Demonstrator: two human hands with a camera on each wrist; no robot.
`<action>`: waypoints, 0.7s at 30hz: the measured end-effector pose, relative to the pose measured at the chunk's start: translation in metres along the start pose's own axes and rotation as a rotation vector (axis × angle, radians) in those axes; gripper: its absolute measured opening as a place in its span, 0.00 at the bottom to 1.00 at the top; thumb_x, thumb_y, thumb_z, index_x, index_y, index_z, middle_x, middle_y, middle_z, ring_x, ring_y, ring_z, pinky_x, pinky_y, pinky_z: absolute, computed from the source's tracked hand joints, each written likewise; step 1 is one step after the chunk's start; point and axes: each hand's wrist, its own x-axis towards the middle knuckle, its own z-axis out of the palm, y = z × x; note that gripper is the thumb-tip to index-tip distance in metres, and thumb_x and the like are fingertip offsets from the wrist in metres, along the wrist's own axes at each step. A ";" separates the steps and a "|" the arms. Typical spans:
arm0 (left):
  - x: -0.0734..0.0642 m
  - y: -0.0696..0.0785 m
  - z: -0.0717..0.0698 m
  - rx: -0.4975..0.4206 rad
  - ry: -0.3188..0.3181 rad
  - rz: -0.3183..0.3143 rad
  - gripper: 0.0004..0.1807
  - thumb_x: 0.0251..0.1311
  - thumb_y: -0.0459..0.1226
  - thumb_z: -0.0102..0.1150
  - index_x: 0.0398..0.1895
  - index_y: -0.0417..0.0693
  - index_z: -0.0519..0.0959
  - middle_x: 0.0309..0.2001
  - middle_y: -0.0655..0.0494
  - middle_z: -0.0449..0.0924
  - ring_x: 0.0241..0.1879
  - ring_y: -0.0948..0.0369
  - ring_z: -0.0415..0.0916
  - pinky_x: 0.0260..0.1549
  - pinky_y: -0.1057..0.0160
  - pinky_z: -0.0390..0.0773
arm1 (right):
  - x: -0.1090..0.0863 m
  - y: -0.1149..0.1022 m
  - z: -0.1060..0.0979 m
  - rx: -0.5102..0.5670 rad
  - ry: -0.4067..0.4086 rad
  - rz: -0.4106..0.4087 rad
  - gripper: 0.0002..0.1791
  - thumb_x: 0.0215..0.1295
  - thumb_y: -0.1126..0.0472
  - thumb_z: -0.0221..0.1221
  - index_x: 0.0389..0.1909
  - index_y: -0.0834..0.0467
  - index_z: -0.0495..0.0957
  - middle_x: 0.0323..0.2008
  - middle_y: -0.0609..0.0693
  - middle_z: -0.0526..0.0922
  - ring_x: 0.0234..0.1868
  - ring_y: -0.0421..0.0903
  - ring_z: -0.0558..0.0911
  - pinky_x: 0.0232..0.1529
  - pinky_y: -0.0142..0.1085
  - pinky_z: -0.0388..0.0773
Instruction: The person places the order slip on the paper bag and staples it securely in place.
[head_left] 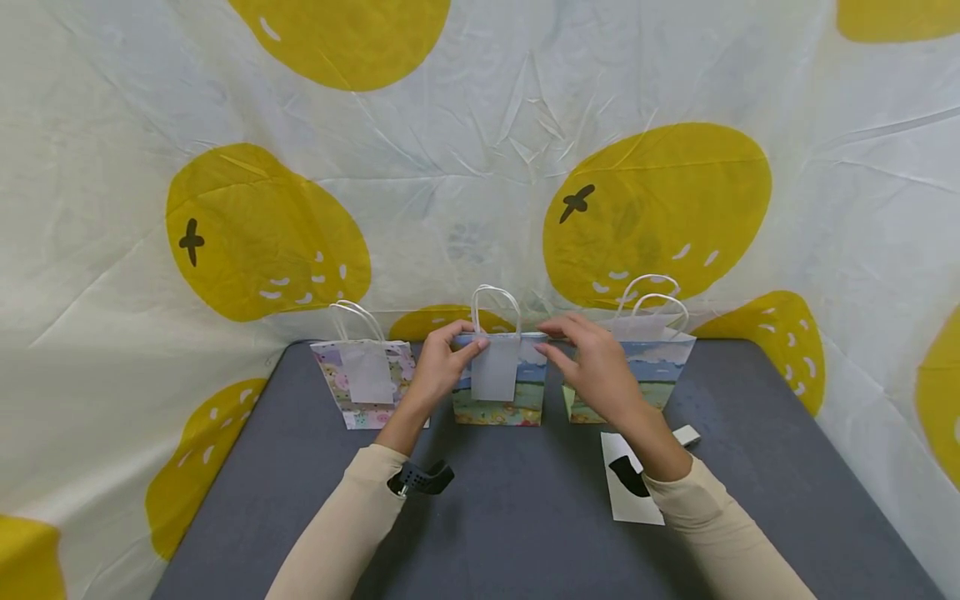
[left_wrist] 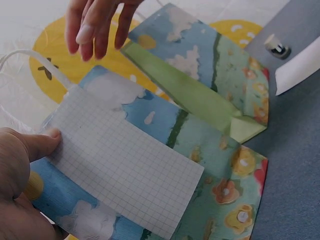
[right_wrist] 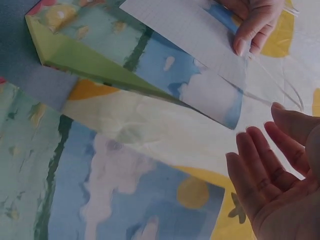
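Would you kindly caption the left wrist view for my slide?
A left hand holds gridded paper against a flowery bag, with another bag alongside.

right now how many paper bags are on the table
3: pink-patterned bag at left, landscape bag in the middle, another landscape bag at right, partly behind the right hand.

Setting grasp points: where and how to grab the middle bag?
Likely by the white handles, coming from above: they arch up clear of the rim of the middle bag. Its upper left is taken: the left hand pinches there, thumb on the gridded paper.
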 end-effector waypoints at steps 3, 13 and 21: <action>0.000 0.000 0.000 -0.003 -0.001 -0.006 0.09 0.66 0.41 0.67 0.45 0.50 0.85 0.47 0.53 0.84 0.33 0.56 0.72 0.32 0.61 0.73 | -0.004 0.001 -0.007 0.047 -0.022 0.002 0.15 0.61 0.65 0.71 0.49 0.60 0.84 0.44 0.53 0.85 0.46 0.51 0.85 0.47 0.49 0.83; 0.000 0.000 0.001 0.006 0.003 0.006 0.09 0.66 0.41 0.67 0.45 0.49 0.85 0.45 0.53 0.84 0.36 0.56 0.73 0.33 0.62 0.74 | -0.027 0.015 -0.035 0.118 -0.153 0.060 0.16 0.61 0.65 0.71 0.50 0.54 0.84 0.47 0.48 0.85 0.47 0.48 0.85 0.47 0.48 0.83; 0.000 0.001 0.000 0.000 0.002 0.000 0.09 0.66 0.41 0.67 0.45 0.50 0.85 0.45 0.53 0.84 0.36 0.55 0.74 0.35 0.61 0.75 | -0.043 0.030 -0.052 0.099 -0.217 -0.021 0.17 0.59 0.68 0.71 0.49 0.56 0.84 0.45 0.49 0.87 0.45 0.48 0.87 0.45 0.49 0.84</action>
